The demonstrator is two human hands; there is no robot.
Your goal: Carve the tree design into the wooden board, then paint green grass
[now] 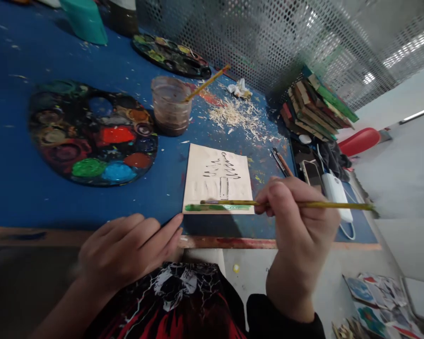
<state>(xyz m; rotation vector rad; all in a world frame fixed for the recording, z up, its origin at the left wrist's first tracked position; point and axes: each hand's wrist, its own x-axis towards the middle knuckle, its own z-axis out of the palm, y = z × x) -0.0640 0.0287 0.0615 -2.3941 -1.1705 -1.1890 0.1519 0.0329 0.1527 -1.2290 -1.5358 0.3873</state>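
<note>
A small pale panel [205,183] lies on the blue table, with a dark drawing of trees and a box-like shape. A green paint stripe [215,207] runs along its near edge. Pinched in my right hand [297,221] is a thin yellow paintbrush [236,202], held nearly level with its tip over the stripe's left part; whether the bristles touch it I cannot tell. My left hand [130,245] rests at the table's front edge, index finger stretched to the panel's near left corner, the other fingers loosely bent and holding nothing.
Left of the panel sits a paint palette [116,113]; behind it stand a cup of murky water [171,110] holding another brush [208,84] and a second palette [169,56]. Shavings [236,115] lie scattered. Stacked books [318,103], phones [311,174] and pencils [281,161] are at right.
</note>
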